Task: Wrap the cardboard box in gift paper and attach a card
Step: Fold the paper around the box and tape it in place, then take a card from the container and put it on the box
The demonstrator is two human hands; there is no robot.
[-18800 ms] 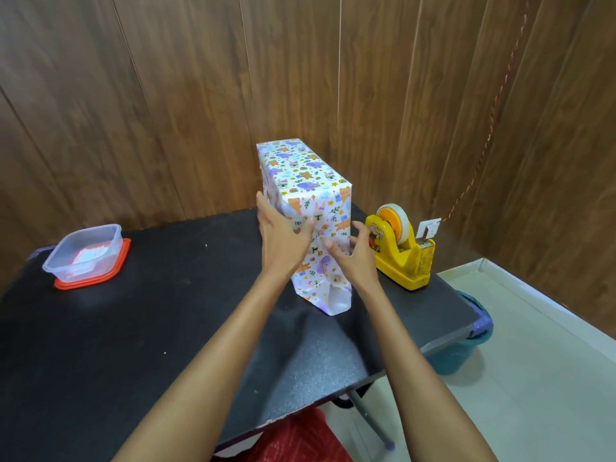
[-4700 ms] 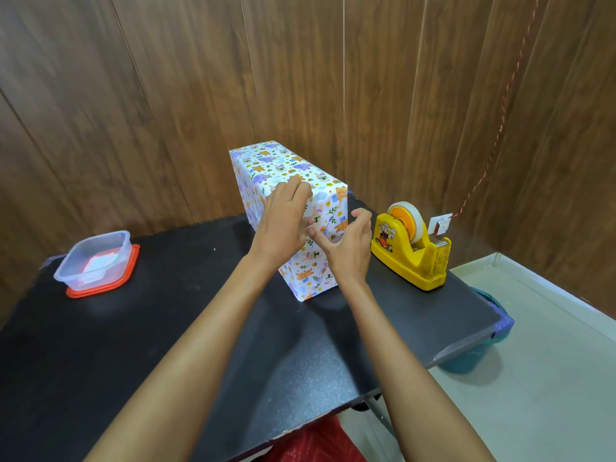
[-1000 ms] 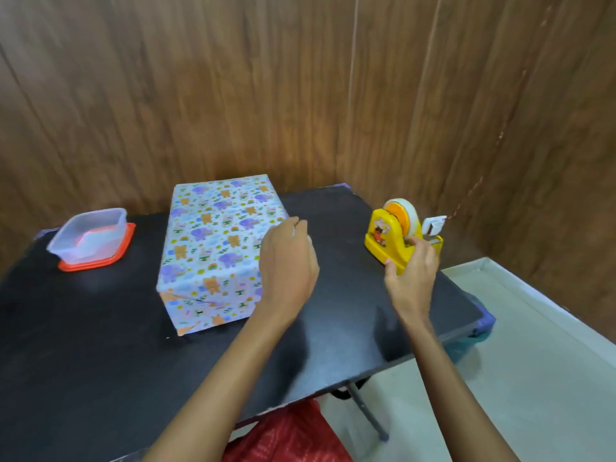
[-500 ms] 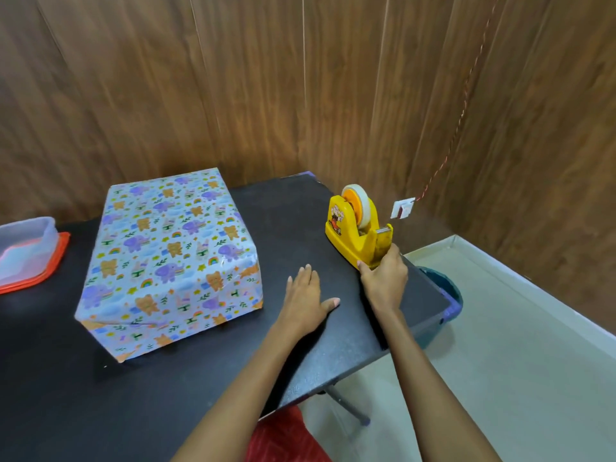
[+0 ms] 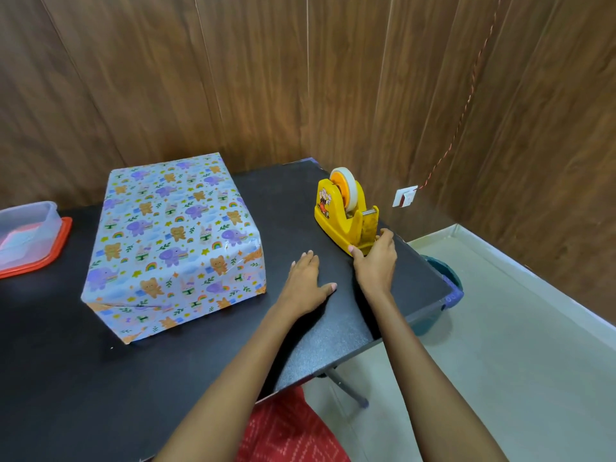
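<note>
The box [image 5: 173, 238], fully covered in pale blue paper with animal prints, lies flat on the black table [image 5: 83, 378] left of centre. My left hand [image 5: 308, 283] rests palm down on the table just right of the box, fingers straight, holding nothing. My right hand [image 5: 375, 261] grips the near end of the yellow tape dispenser [image 5: 345, 211], thumb on one side and fingers on the other. No card is in sight.
A clear plastic container on an orange lid [image 5: 30, 235] sits at the table's far left. The table's right edge runs close behind the dispenser, with a teal bin [image 5: 443, 288] on the floor below it. Wood-panelled walls enclose the corner.
Since one second ago the wrapped box has been laid flat and my left hand has left it for the table. My right hand has settled round the dispenser's front end.
</note>
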